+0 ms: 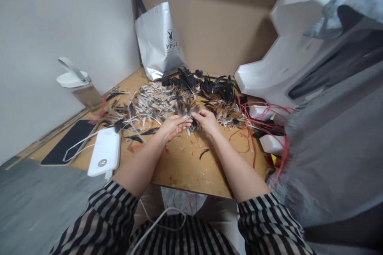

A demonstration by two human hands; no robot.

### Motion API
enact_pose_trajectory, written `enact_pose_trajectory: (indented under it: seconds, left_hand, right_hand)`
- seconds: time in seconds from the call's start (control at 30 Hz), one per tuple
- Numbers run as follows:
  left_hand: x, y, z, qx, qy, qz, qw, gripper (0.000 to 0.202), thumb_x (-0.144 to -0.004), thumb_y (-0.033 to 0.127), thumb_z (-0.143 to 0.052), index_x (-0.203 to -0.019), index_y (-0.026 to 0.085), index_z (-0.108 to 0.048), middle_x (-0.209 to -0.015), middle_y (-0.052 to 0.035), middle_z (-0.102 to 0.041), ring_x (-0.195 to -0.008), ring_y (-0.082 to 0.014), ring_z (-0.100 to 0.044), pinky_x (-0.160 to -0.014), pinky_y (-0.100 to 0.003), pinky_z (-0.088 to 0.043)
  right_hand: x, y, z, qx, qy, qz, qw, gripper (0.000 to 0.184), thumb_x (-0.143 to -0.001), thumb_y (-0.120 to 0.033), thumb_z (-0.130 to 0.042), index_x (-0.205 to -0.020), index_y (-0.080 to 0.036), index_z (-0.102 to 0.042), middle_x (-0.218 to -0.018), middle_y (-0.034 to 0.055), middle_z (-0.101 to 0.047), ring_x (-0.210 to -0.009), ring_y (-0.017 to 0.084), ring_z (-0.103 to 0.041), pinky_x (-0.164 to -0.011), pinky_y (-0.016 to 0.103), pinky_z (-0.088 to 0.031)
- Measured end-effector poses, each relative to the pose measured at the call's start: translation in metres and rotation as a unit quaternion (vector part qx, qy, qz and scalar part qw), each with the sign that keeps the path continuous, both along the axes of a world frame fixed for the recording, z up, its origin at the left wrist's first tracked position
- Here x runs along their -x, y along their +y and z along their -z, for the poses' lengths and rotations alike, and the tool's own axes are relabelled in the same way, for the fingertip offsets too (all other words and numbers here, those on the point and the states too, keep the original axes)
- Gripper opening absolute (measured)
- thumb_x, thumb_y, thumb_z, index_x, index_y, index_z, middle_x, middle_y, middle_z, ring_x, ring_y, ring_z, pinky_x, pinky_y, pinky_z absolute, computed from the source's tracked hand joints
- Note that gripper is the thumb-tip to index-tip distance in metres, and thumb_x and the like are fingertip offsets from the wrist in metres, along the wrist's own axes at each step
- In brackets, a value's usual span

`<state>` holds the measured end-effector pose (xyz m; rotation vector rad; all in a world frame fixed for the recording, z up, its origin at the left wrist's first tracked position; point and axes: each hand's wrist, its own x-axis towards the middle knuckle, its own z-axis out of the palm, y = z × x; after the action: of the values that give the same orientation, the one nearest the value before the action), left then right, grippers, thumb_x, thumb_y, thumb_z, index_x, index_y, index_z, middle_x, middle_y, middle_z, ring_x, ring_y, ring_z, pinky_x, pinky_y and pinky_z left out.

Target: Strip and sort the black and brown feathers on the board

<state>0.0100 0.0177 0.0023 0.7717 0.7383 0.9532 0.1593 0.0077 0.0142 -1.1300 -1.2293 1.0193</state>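
Observation:
Both of my hands meet over the middle of the table, pinching a small tuft of dark and grey feathers (188,108). My left hand (175,125) has its fingers curled under the tuft, thumb on top. Opposite it, my right hand (206,120) grips with thumb and forefinger. Just behind lies a heap of speckled pale feathers (154,101). Farther back are long black feathers (191,81), and brown feathers (227,113) lie to the right. A single dark feather (204,153) rests on the table near my right wrist.
On the left are a phone (70,143), a white power bank (104,151) with cables and a lidded bottle (83,89). A silver bag (158,42) leans at the back. Red cords (254,147) and white blocks (272,143) lie right, beside a large white chair-like shape (263,75) and grey cloth (329,147).

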Motion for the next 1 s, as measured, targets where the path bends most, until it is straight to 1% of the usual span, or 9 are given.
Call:
enact_pose_trajectory:
  seconds: [0.17,0.27,0.33,0.57,0.67,0.73,0.8,0.9,1.0]
  left_hand:
    - [-0.0006,0.0017,0.0034,-0.008,0.008,0.012,1.0,0.008,-0.073,0.015,-0.064,-0.074,0.007,-0.063,-0.071,-0.0093,-0.068,-0.056,-0.0081,-0.062,-0.046,-0.013,-0.044]
    - [-0.0007,0.0026,0.0053,-0.019,0.012,0.015,1.0,0.008,-0.072,0.014,-0.065,-0.072,0.007,-0.064,-0.067,-0.0072,-0.066,-0.053,-0.0063,-0.06,-0.046,-0.012,-0.043]
    - [-0.0011,0.0024,0.0059,-0.031,0.024,0.012,0.999,0.009,-0.07,0.016,-0.067,-0.07,0.007,-0.063,-0.065,-0.0066,-0.066,-0.052,-0.0056,-0.059,-0.046,-0.012,-0.042]
    - [-0.0037,0.0008,0.0054,-0.094,0.085,-0.029,0.991,0.021,-0.062,0.026,-0.073,-0.063,0.008,-0.063,-0.057,-0.0041,-0.062,-0.047,-0.0054,-0.053,-0.044,-0.015,-0.038]
    - [-0.0047,0.0005,0.0054,-0.12,0.104,-0.031,0.987,0.025,-0.059,0.031,-0.074,-0.063,0.009,-0.063,-0.056,-0.0041,-0.062,-0.046,-0.0059,-0.053,-0.043,-0.016,-0.037]
    - [-0.0052,0.0003,0.0056,-0.124,0.103,-0.026,0.987,0.026,-0.059,0.033,-0.073,-0.065,0.009,-0.064,-0.059,-0.0053,-0.064,-0.047,-0.0061,-0.053,-0.045,-0.016,-0.038]
    - [-0.0055,0.0001,0.0058,-0.12,0.098,-0.018,0.988,0.028,-0.06,0.034,-0.073,-0.069,0.009,-0.064,-0.066,-0.0071,-0.067,-0.048,-0.0062,-0.054,-0.046,-0.017,-0.039]
    - [-0.0054,0.0,0.0065,-0.111,0.096,-0.007,0.989,0.028,-0.062,0.033,-0.072,-0.072,0.009,-0.064,-0.074,-0.0096,-0.068,-0.051,-0.0066,-0.056,-0.046,-0.016,-0.04]
    - [-0.0049,0.0002,0.0078,-0.105,0.097,-0.001,0.99,0.026,-0.065,0.032,-0.071,-0.073,0.008,-0.063,-0.077,-0.0107,-0.069,-0.053,-0.008,-0.059,-0.044,-0.016,-0.039]
  right_hand:
    - [0.0018,0.0019,0.0056,-0.06,-0.085,0.018,0.994,0.028,-0.064,-0.041,-0.063,-0.055,-0.017,-0.051,-0.051,-0.0051,-0.044,-0.05,0.008,-0.036,-0.049,0.021,-0.029]
    - [0.0025,0.0018,0.0061,-0.075,-0.091,0.017,0.993,0.026,-0.065,-0.038,-0.063,-0.055,-0.017,-0.052,-0.052,-0.0048,-0.044,-0.05,0.008,-0.037,-0.05,0.021,-0.029]
    - [0.0028,0.0017,0.0061,-0.071,-0.089,0.018,0.993,0.026,-0.064,-0.038,-0.063,-0.055,-0.016,-0.052,-0.052,-0.0046,-0.045,-0.051,0.008,-0.037,-0.051,0.021,-0.03]
    - [0.0037,0.0019,0.0062,-0.038,-0.077,0.014,0.996,0.027,-0.061,-0.04,-0.066,-0.06,-0.014,-0.058,-0.056,-0.0018,-0.054,-0.053,0.009,-0.043,-0.051,0.022,-0.032]
    - [0.0057,0.0005,0.0043,-0.017,-0.059,0.014,0.998,0.03,-0.06,-0.041,-0.066,-0.055,-0.014,-0.054,-0.05,-0.0033,-0.049,-0.048,0.007,-0.038,-0.047,0.021,-0.028]
    - [0.0074,-0.001,0.0027,0.005,-0.023,0.021,0.999,0.032,-0.058,-0.041,-0.068,-0.05,-0.015,-0.051,-0.045,-0.0051,-0.044,-0.044,0.006,-0.033,-0.044,0.022,-0.023]
    - [0.009,-0.0022,0.0017,0.026,0.026,0.013,0.999,0.034,-0.056,-0.04,-0.07,-0.05,-0.016,-0.049,-0.044,-0.0059,-0.043,-0.042,0.005,-0.032,-0.043,0.021,-0.022]
    - [0.01,-0.003,0.0019,0.063,0.081,-0.012,0.995,0.034,-0.054,-0.04,-0.072,-0.051,-0.016,-0.049,-0.043,-0.0056,-0.045,-0.041,0.005,-0.036,-0.042,0.021,-0.025]
    - [0.01,-0.0027,0.003,0.106,0.1,-0.041,0.988,0.034,-0.053,-0.04,-0.074,-0.054,-0.015,-0.051,-0.045,-0.0047,-0.048,-0.041,0.006,-0.039,-0.042,0.02,-0.026]
